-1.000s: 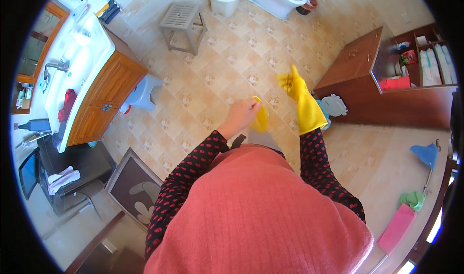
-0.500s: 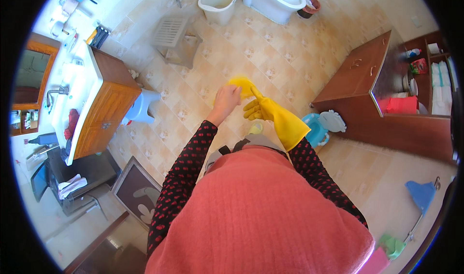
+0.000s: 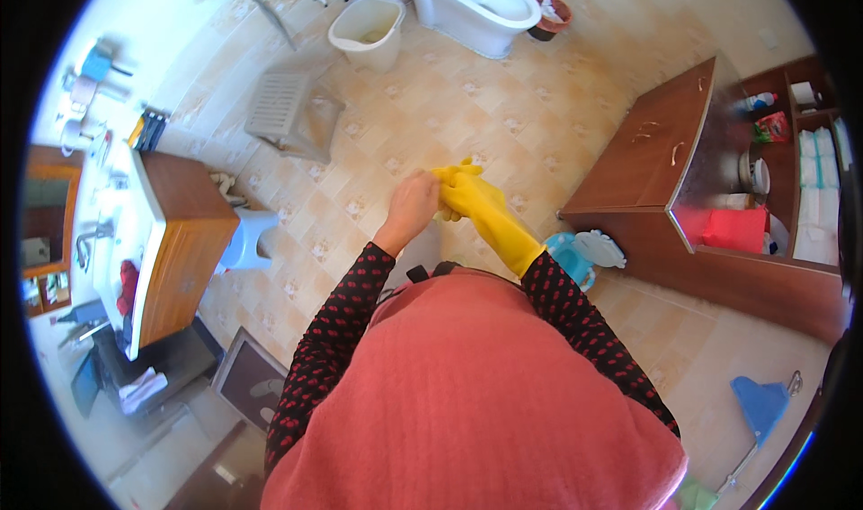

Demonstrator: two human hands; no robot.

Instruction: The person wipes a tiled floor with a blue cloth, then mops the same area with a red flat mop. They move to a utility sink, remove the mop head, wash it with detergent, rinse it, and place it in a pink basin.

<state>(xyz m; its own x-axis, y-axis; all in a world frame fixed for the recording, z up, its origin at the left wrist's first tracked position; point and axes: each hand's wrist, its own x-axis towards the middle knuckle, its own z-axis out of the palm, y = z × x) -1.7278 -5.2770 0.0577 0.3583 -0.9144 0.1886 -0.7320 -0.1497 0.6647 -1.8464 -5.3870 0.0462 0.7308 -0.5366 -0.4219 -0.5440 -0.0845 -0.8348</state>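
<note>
two forearms in dark red-dotted sleeves rise from the lower edge over the tiled floor [image 3: 503, 123] and meet in front of the chest. a brown cabinet [image 3: 647, 164] stands open on the right, a white toilet [image 3: 481, 6] and a pale bucket [image 3: 367, 29] farther off. the right hand [image 3: 476, 200] wears a yellow rubber glove [image 3: 503, 227] reaching the forearm, its fingers loosely curled, holding nothing. the bare left hand [image 3: 412, 209] has its fingers pinched shut on the glove's fingertips.
</note>
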